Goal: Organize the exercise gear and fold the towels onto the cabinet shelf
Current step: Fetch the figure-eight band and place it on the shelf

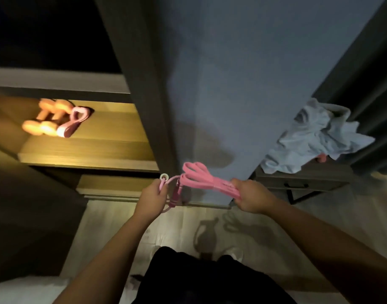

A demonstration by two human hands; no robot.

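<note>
Head camera: left hand (153, 194) grips the handle of a pink jump rope (206, 178), right hand (250, 196) clamps its bundled loops, near the cabinet shelf (89, 147) holding dumbbells (45, 120).

The room is dimly lit. A cabinet (144, 106) with a dark frame is seen at the left, and its wooden shelf (104, 145) is lit in warm yellow. A tall grey-blue panel (221, 73) is set beside it. The pale wood-grain floor (113, 227) is crossed by shadows. At the right, a low dark table (308, 183) is placed before a dark curtain (376, 95).
</note>
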